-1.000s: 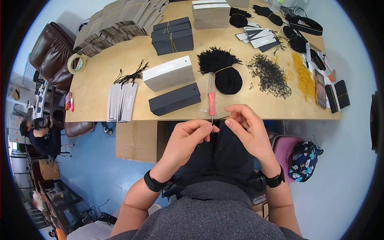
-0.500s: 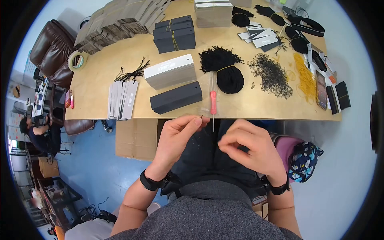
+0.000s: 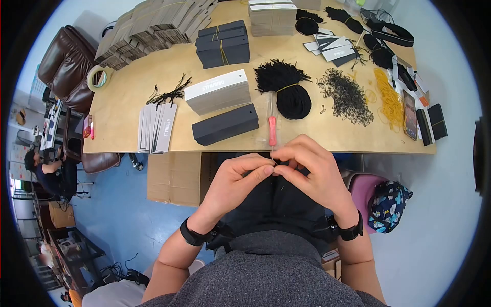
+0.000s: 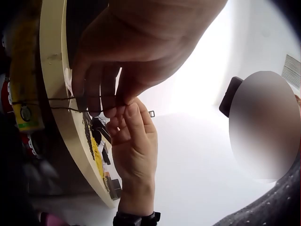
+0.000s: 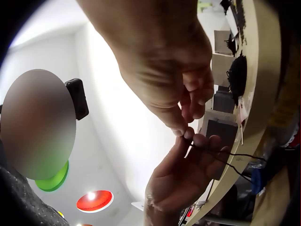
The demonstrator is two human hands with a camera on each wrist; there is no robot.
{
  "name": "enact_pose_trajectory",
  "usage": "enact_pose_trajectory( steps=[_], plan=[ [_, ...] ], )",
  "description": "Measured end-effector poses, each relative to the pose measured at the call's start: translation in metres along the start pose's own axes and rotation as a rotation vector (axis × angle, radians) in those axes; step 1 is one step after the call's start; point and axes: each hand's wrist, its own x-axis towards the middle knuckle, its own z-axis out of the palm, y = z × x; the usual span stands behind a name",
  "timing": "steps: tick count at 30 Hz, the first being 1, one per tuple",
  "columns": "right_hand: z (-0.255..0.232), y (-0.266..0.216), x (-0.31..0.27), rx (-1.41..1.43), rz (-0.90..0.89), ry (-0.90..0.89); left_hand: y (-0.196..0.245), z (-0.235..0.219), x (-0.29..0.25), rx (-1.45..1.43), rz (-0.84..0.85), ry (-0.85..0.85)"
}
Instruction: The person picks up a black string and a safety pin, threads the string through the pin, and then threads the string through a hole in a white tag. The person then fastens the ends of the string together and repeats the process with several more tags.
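Just past the table's front edge, my left hand and right hand meet at the fingertips. Between thumb and forefinger the left hand pinches a thin black cord, and the right thumb and forefinger pinch it at the same spot. Two strands of the cord trail away from the fingers in both wrist views; its pinched end is hidden. Right beyond the fingertips lies a pink-handled tool, its thin metal shaft pointing over the edge toward me.
Black tags, white tags and a bundle of black cords stand behind the hands. Strung tags lie at left. Small dark pins, yellow rubber bands and a phone lie at right.
The hands moved apart half a second ago, the right going lower; now they are back together at the fingertips, and the right thumb and forefinger have closed on the cord.
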Motion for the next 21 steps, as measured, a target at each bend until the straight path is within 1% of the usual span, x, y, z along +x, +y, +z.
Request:
enact_pose_trajectory(
  steps=[1,2,3,4,5,6,7,8,10,11,12,13,15,17,18,19,21],
  plan=[
    [-0.001,0.001,-0.001,0.0,0.001,0.001,0.0,-0.001,0.001,0.062,0.008,-0.036],
    [-0.001,0.003,-0.002,0.044,0.013,-0.028,0.001,-0.001,0.001,0.062,0.008,-0.037],
    [-0.001,0.005,-0.002,0.088,0.025,-0.058,0.002,0.001,0.001,0.035,-0.029,-0.032],
    [-0.001,0.007,-0.004,0.088,0.025,-0.058,0.003,0.002,0.0,0.008,-0.066,-0.027],
    [0.0,0.008,-0.005,0.146,0.072,-0.043,0.002,0.005,0.001,0.008,-0.066,-0.026],
    [0.001,0.009,-0.006,0.203,0.119,-0.027,0.002,0.009,0.0,-0.179,-0.086,-0.002],
    [0.002,0.012,-0.007,0.204,0.12,-0.028,0.001,0.011,0.0,-0.366,-0.106,0.023],
    [0.003,0.016,-0.008,0.241,0.142,-0.005,-0.001,0.011,-0.001,-0.366,-0.106,0.022],
    [0.002,0.019,-0.01,0.278,0.166,0.017,-0.009,0.011,-0.002,-0.271,-0.109,0.094],
    [0.001,0.02,-0.009,0.269,0.177,-0.022,-0.011,0.011,-0.002,-0.273,-0.109,0.092],
    [-0.002,0.022,-0.009,0.258,0.189,-0.06,-0.012,0.012,-0.001,-0.243,-0.096,0.127],
    [-0.006,0.027,-0.007,0.251,0.192,-0.056,-0.013,0.013,0.0,-0.215,-0.081,0.161],
    [-0.017,0.049,0.0,-0.196,0.156,0.104,-0.017,0.011,0.001,-0.245,-0.074,0.181],
    [-0.032,0.078,0.007,-0.417,0.201,0.25,-0.017,0.008,0.0,-0.272,-0.065,0.205],
    [-0.039,0.087,0.013,-0.54,0.186,0.296,-0.016,0.006,-0.001,-0.27,-0.108,0.203],
    [-0.045,0.096,0.017,-0.544,0.186,0.297,-0.016,0.005,-0.001,-0.267,-0.15,0.202],
    [-0.054,0.107,0.023,-0.638,0.131,0.308,-0.017,0.007,-0.001,-0.264,-0.14,0.2]
  ],
)
